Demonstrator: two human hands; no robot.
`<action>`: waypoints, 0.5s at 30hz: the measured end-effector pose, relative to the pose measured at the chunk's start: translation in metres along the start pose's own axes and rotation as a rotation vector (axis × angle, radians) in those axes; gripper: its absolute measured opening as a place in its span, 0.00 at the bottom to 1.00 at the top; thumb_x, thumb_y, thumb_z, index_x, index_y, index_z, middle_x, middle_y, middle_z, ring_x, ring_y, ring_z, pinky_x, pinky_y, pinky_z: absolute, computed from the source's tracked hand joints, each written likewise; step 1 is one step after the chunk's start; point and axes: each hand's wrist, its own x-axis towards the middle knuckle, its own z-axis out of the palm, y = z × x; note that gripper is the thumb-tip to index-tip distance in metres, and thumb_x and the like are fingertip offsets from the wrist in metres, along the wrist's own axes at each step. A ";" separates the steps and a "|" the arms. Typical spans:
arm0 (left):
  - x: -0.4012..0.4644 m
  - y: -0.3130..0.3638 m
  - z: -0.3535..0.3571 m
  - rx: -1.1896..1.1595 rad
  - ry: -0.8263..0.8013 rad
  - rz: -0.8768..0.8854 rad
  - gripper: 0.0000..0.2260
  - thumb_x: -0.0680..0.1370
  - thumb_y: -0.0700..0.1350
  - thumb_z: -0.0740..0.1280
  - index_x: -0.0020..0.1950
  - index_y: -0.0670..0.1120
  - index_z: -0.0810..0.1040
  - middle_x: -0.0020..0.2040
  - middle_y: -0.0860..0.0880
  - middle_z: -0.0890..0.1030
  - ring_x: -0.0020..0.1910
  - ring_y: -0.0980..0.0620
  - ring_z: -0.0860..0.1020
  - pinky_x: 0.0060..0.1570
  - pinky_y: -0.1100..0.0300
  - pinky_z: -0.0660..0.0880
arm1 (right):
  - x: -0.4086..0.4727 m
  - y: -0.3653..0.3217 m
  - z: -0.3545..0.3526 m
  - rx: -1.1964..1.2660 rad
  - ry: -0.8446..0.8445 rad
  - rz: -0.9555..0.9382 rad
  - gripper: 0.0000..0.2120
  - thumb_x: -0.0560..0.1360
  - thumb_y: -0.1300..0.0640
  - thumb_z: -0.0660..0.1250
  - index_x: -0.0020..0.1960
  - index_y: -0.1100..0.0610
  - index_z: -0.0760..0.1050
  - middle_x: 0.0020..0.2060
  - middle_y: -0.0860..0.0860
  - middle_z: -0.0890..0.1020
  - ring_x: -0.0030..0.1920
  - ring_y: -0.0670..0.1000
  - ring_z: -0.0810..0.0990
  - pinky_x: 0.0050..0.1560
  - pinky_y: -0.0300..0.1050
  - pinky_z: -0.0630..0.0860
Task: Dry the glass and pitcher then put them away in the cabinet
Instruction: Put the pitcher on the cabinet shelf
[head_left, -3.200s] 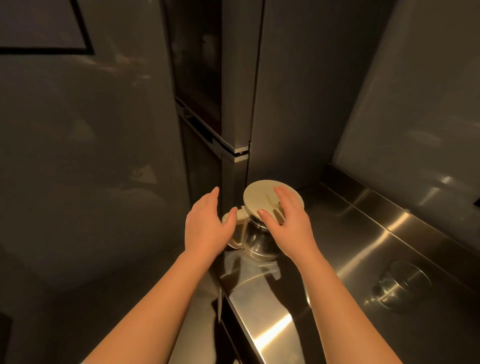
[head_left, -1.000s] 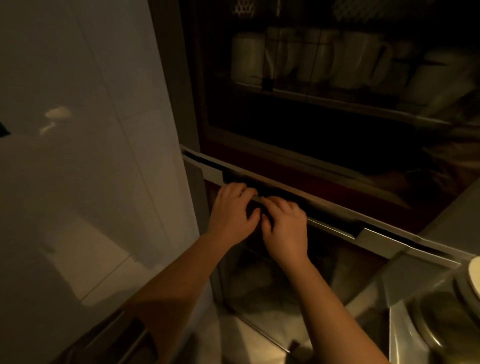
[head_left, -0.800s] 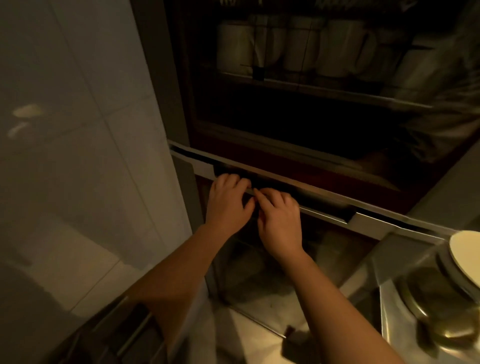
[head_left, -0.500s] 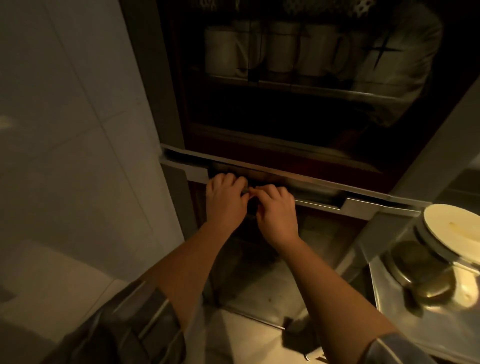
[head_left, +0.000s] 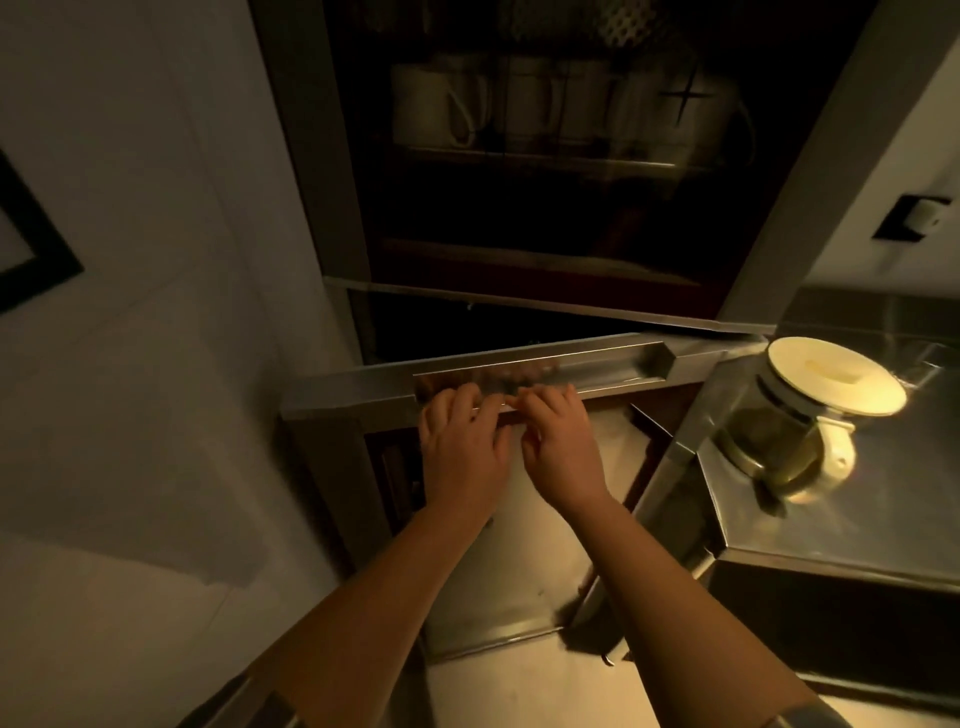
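Observation:
My left hand (head_left: 462, 447) and my right hand (head_left: 558, 441) sit side by side, fingers hooked over the recessed metal handle (head_left: 540, 376) of the cabinet's lower door (head_left: 343, 392). That door is tilted outward at the top, and a dark gap shows behind it. The glass pitcher (head_left: 795, 421) with its cream lid and handle stands on the steel counter (head_left: 857, 514) to the right of the cabinet. No drinking glass is in view.
Behind the upper glass door, white mugs (head_left: 441, 106) line a shelf. A tiled wall (head_left: 156, 364) runs close on the left. A dark wall switch (head_left: 911, 218) sits above the counter at the right.
The lower door has swung outward and down with both hands on its handle. The view has shifted so the pitcher on the counter shows fully at the right.

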 end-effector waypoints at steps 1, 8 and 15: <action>-0.005 0.001 -0.005 -0.035 -0.009 0.041 0.14 0.78 0.48 0.66 0.63 0.49 0.77 0.64 0.45 0.74 0.67 0.43 0.68 0.66 0.44 0.67 | -0.004 -0.001 -0.004 0.009 -0.001 -0.001 0.14 0.74 0.62 0.63 0.58 0.55 0.78 0.57 0.51 0.78 0.63 0.53 0.72 0.69 0.58 0.66; 0.012 0.014 -0.053 0.030 -0.112 0.133 0.19 0.82 0.51 0.58 0.73 0.52 0.67 0.76 0.50 0.61 0.76 0.48 0.54 0.74 0.51 0.49 | -0.005 -0.026 -0.034 -0.101 -0.009 -0.020 0.27 0.76 0.57 0.63 0.74 0.51 0.62 0.75 0.52 0.63 0.77 0.54 0.54 0.75 0.55 0.53; 0.002 0.035 -0.053 0.063 -0.252 0.097 0.20 0.82 0.51 0.57 0.75 0.54 0.63 0.73 0.53 0.68 0.72 0.52 0.65 0.70 0.53 0.62 | -0.011 -0.020 -0.050 -0.177 -0.160 0.006 0.26 0.79 0.58 0.61 0.75 0.51 0.60 0.75 0.51 0.62 0.77 0.54 0.52 0.76 0.53 0.53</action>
